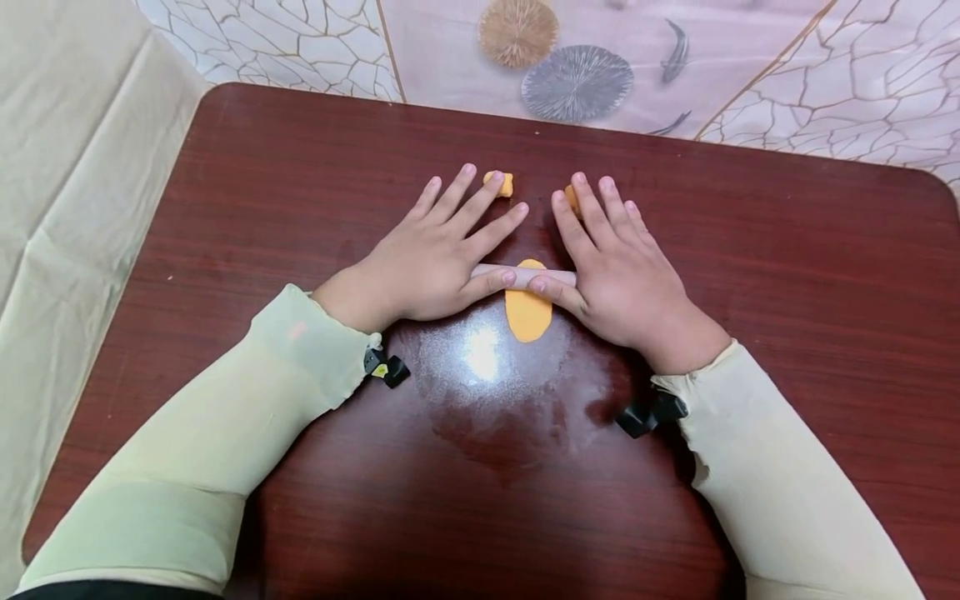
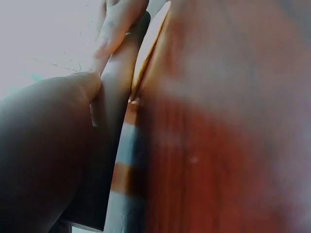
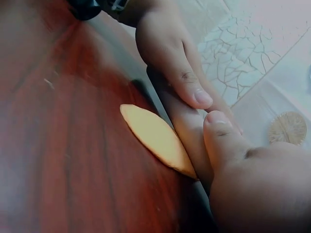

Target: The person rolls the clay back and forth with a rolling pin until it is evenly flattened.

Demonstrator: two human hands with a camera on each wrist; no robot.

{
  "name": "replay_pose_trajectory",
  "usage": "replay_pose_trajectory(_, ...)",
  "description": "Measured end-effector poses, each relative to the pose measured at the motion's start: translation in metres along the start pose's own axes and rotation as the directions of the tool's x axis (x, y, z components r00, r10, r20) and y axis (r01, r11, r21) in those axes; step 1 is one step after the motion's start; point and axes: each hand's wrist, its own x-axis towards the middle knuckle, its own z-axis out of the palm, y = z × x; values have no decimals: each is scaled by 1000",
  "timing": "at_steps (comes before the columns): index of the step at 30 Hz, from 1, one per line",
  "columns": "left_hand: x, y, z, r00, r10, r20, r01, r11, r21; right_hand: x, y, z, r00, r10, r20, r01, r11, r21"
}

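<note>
A pale rolling pin lies crosswise over a flat, oval piece of yellow-orange dough on the table. My left hand rests on the pin's left part, its fingers straight and spread away from me. On the right part lies my right hand, likewise with straight fingers. Both thumbs point inward along the pin and come close to each other above the dough. In the right wrist view the dough sticks out as a thin sheet from beneath the pin. Palms hide the pin's ends in the head view.
Two small orange lumps lie farther back: one lump by the left fingertips, another lump partly hidden by the right fingers. The dark red-brown table meets a patterned wall. Black wrist devices hang at both cuffs.
</note>
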Motion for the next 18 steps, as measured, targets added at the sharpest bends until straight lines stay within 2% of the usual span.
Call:
replay_pose_trajectory(5,-7,6,1,999,30,12,-30,1000,2,-10,-4,2,1000,-29,-2,29,999,-19)
replay_pose_trajectory(18,-25,17,8,998,59,31,-60,997,37,-30,-13,7,998,-68,-5,68,997,-49)
